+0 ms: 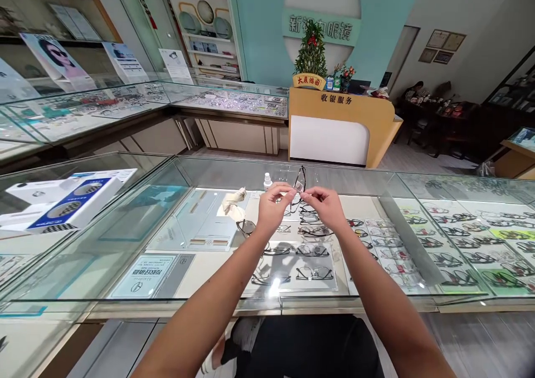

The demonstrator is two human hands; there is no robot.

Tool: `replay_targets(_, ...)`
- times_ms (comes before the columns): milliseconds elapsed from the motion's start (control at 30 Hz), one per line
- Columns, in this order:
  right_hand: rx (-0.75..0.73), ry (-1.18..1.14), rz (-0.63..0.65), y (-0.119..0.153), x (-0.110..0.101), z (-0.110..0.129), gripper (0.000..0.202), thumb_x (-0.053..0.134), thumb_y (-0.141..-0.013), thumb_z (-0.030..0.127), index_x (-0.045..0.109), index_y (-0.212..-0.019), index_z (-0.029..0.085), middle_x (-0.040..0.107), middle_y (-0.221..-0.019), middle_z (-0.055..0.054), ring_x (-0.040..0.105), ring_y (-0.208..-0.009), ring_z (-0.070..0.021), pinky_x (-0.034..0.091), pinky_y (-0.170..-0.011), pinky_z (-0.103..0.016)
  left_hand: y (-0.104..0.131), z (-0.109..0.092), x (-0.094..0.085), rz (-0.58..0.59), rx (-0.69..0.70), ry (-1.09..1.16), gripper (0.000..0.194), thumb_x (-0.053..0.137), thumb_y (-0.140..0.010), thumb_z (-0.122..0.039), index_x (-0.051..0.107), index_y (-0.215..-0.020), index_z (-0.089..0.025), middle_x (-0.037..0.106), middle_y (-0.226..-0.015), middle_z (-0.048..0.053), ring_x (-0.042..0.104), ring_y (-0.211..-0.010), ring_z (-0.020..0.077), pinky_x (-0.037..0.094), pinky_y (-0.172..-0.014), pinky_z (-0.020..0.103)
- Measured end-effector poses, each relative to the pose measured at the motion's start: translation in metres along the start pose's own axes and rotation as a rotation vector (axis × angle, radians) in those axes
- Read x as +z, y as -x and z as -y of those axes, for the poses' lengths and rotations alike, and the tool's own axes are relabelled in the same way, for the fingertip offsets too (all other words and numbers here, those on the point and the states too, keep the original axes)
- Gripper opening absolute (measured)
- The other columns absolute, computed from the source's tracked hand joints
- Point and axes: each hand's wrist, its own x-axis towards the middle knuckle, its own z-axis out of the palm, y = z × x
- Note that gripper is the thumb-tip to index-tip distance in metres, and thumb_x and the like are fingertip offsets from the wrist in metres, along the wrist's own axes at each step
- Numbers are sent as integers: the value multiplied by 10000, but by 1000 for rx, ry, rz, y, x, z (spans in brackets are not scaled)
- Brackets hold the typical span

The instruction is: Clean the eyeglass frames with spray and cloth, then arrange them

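Observation:
A pair of dark-framed eyeglasses (pixel 301 176) is held up above the glass counter, between both hands. The fingertips of my left hand (pixel 275 204) pinch it from one side. On the other side, my right hand (pixel 327 204) grips it between thumb and fingers. The fingers partly cover the frame. Just behind my left hand stands a small white bottle (pixel 267 179). A crumpled cream cloth (pixel 232 203) lies to the left, with another pair of glasses (pixel 246 227) close by it.
The glass display case (pixel 200 290) below holds rows of eyeglass frames (pixel 314 273). A blue and white box (pixel 71 205) rests on the counter at the left. Farther back stand more showcases (pixel 229 103) and a yellow cashier desk (pixel 382 116). A person (pixel 413 92) sits at the far right.

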Motion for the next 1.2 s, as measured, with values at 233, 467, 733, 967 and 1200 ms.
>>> replay_targets(233, -20, 25, -23, 5, -2, 1, 503, 754, -845, 697, 786, -809, 196, 451, -602, 38, 374, -621, -141, 322, -608, -303, 3, 1, 0, 41, -37, -24, 225, 817, -881, -451, 829, -872, -227, 810, -1060, 93, 732, -1076, 258, 522, -990, 398)
replay_targets(467, -21, 24, -53, 5, -2, -4, 466, 742, -860, 662, 793, -826, 200, 483, -619, 28, 388, -628, -145, 330, -611, -305, 2, -1, -1, 28, -95, 12, 266, 840, -851, -480, 825, -893, -217, 825, -1050, 96, 749, -1068, 258, 537, -997, 401)
replay_targets(733, 145, -63, -193, -2, -2, -15, 412, 777, -779, 621, 726, -739, 214, 530, -639, 15, 465, -669, -161, 380, -645, -301, -8, -11, -9, -180, -124, 138, 306, 854, -844, -495, 768, -924, -212, 821, -1088, 89, 745, -1130, 237, 542, -1046, 390)
replay_targets(967, 206, 12, -178, 10, 8, -9, 474, 722, -862, 631, 665, -644, 214, 528, -616, 12, 442, -619, -154, 376, -622, -305, -6, -8, -12, -220, -7, 53, 230, 824, -895, -453, 798, -931, -227, 813, -1068, 76, 739, -1099, 229, 527, -1045, 389)
replay_targets(1200, -209, 280, 43, 26, 26, 6, 495, 549, -1007, 396, 689, -1463, 264, 539, -737, 26, 496, -698, -167, 418, -724, -309, 2, -14, -5, -171, 179, -149, 145, 814, -906, -404, 826, -873, -264, 801, -1022, 65, 725, -1057, 244, 522, -1058, 427)
